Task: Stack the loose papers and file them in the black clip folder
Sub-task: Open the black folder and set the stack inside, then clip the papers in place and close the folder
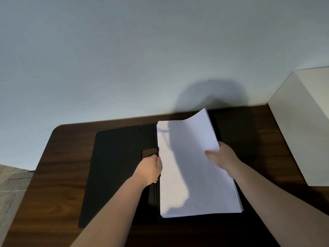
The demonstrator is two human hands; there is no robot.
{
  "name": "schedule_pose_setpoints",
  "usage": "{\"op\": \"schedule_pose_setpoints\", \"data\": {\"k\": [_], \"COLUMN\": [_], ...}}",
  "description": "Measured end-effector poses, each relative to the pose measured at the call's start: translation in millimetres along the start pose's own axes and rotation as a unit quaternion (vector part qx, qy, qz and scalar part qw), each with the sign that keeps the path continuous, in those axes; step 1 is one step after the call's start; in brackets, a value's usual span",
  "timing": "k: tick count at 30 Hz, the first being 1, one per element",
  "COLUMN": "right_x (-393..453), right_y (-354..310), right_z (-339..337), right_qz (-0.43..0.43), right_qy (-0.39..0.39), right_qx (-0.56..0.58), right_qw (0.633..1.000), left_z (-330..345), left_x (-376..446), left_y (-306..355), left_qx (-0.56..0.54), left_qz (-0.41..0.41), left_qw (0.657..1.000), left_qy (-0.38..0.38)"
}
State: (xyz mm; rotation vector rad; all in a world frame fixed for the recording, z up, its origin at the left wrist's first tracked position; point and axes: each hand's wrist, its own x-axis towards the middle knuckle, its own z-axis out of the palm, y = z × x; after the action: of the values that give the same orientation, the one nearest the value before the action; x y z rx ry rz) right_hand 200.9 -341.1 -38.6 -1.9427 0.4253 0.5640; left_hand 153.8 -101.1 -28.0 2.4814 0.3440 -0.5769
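The black clip folder [115,168] lies open on the dark wooden table [58,184]. A stack of white papers [192,184] rests on its right half, left edge along the spine. My right hand [222,157] grips the stack's right edge, thumb on top, and lifts it so the far right corner curls up. My left hand [151,169] is closed at the spine on the clip lever [149,152], beside the stack's left edge.
A white box [302,125] stands on the table at the right, close to the folder. A pale wall rises just behind the table's far edge. Floor tiles [10,189] show past the table's left edge.
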Motion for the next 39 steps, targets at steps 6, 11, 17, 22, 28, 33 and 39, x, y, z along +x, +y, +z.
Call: {"op": "schedule_pose_setpoints", "data": {"k": [6,11,17,22,28,33,39], "right_x": [-1.7,-4.8,-8.8,-9.7,-3.7,-0.3,-4.2], "right_y": [2.5,3.0,2.6,6.2,18.4,21.6,25.2], "right_z": [5.9,10.8,9.7,12.4,6.9,7.3,13.1], "right_qz": [-0.020,-0.043,-0.051,-0.097,-0.180,-0.182,-0.231], "right_qy": [0.035,0.066,0.072,0.128,0.135,0.141,0.122], "right_qx": [-0.033,-0.082,-0.081,-0.127,-0.148,-0.174,-0.377], "right_qw": [0.999,0.993,0.993,0.979,0.963,0.957,0.888], "left_z": [2.4,3.4,8.2,11.8,15.3,16.8,17.0], "left_x": [-2.4,-1.5,3.5,4.1,5.0,5.3,2.4], "left_y": [5.0,9.3,11.7,13.8,13.1,15.9,15.5], "left_qx": [-0.002,0.026,0.079,0.092,0.109,0.131,0.164], "left_qz": [-0.015,-0.023,-0.030,-0.031,-0.043,-0.049,-0.051], "left_qw": [1.000,0.999,0.996,0.995,0.993,0.990,0.985], "left_qy": [-0.006,-0.004,-0.003,0.013,0.016,0.020,0.010]}}
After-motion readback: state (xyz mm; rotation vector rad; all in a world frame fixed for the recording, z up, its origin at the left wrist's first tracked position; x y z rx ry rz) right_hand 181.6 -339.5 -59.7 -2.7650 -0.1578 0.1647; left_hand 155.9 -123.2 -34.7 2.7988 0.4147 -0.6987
